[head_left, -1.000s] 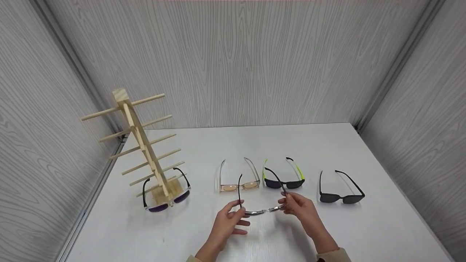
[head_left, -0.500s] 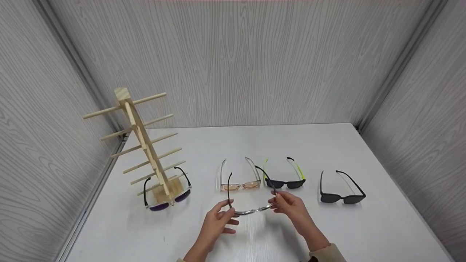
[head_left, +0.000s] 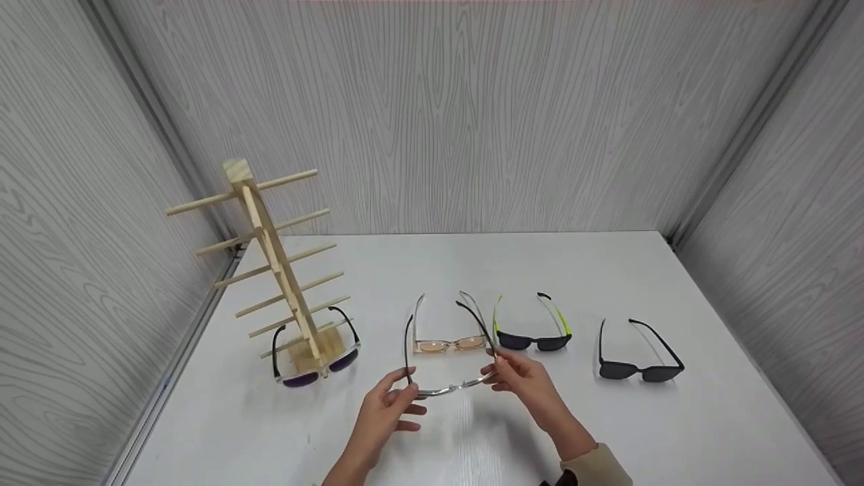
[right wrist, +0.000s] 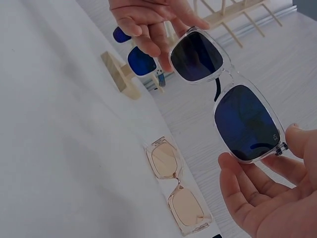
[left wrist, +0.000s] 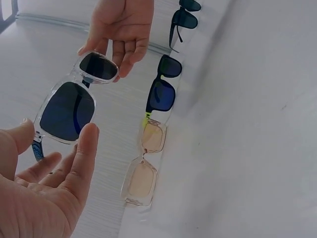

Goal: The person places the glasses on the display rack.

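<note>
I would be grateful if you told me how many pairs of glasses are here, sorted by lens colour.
Peach lenses: 1 (the clear-framed pair lying on the table)
Dark lenses: 4 (the held pair, the pair at the wooden stand, the yellow-green-armed pair, the all-black pair)
Total: 5 pairs

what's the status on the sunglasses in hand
Left hand and right hand gripping one end each. Held sunglasses aloft, temples unfolded. Orange-tinted glasses just beyond.

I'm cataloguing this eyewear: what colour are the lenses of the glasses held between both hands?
The lenses look dark blue, clearest in the right wrist view.
</note>
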{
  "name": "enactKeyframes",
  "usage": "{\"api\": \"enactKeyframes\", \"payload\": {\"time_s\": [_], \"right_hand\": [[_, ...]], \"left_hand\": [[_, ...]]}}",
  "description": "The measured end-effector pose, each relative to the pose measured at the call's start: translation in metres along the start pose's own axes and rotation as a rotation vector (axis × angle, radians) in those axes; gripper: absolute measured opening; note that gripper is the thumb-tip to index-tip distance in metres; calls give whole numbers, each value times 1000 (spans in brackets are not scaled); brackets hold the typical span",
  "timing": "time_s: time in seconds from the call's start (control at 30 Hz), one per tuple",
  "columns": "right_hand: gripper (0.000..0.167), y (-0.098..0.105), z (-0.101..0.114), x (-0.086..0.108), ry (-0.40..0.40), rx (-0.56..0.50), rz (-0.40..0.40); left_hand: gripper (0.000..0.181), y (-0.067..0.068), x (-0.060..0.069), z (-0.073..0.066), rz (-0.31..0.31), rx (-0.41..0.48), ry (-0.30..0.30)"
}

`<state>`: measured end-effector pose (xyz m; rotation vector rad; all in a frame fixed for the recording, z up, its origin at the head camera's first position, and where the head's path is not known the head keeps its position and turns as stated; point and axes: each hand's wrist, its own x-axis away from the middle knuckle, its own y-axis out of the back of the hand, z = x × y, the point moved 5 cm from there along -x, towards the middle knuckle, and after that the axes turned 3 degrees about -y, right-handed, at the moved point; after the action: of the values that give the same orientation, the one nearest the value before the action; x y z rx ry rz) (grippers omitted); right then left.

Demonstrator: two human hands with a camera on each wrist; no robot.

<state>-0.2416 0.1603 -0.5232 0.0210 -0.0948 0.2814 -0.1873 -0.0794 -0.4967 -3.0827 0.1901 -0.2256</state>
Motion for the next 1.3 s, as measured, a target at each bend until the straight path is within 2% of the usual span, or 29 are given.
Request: {"api": "enactKeyframes", "payload": {"time_s": [0.23,0.47,0.6,1.03,1.3], "right_hand": [[40,-13,1,-6,15,-16,51],[50,-28,3,-10,8,-33,71],[48,-34,5,-15,25,-28,83],[45,-65,9,-26,64,-27,141],[44,-81,11,-37,53,-29,187]], "left_hand": [[59,13,4,-5,-12,-33,-5],[57,33,-5,14,-33,-61,7],[60,39,-4,15,-58,-66,-9],[53,66,7,16,-134,-97,2],[54,79,15,13,-214,-99,3]]}}
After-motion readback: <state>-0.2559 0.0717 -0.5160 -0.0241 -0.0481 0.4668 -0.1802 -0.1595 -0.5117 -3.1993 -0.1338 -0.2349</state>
